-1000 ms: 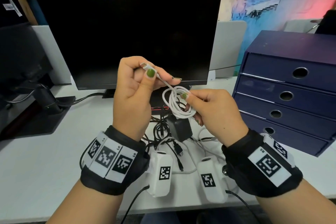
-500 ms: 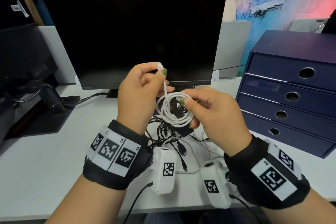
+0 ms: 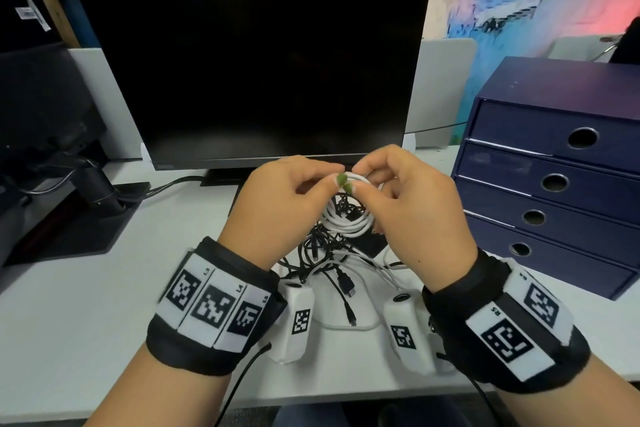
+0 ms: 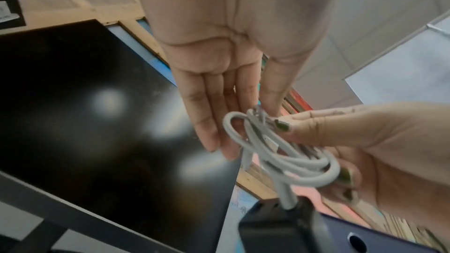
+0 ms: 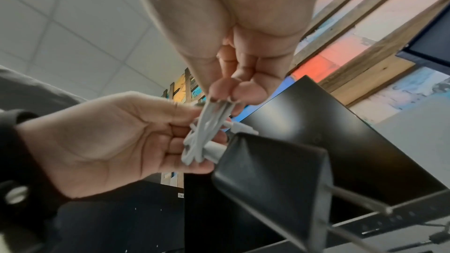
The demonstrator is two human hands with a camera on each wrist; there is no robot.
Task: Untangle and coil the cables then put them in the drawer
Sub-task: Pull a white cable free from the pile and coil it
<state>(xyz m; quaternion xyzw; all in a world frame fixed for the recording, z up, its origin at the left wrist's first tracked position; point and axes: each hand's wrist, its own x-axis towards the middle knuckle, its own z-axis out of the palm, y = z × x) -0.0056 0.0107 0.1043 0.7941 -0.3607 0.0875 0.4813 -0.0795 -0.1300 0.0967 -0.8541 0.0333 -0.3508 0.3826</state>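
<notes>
Above the desk (image 3: 86, 288), white cable (image 3: 348, 222) in neat loops, both hands' fingers (image 3: 372, 189) pinching it.

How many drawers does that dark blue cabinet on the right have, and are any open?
4, stacked in the dark blue drawer cabinet: top drawer, second, third, bottom. All appear closed; the head view cuts off their right ends.

left hand (image 3: 284, 208) moved in to meet the right hand (image 3: 412, 204) mid-frame, seemingly pinching the white cable coil (image 3: 346, 222) top too now.
</notes>
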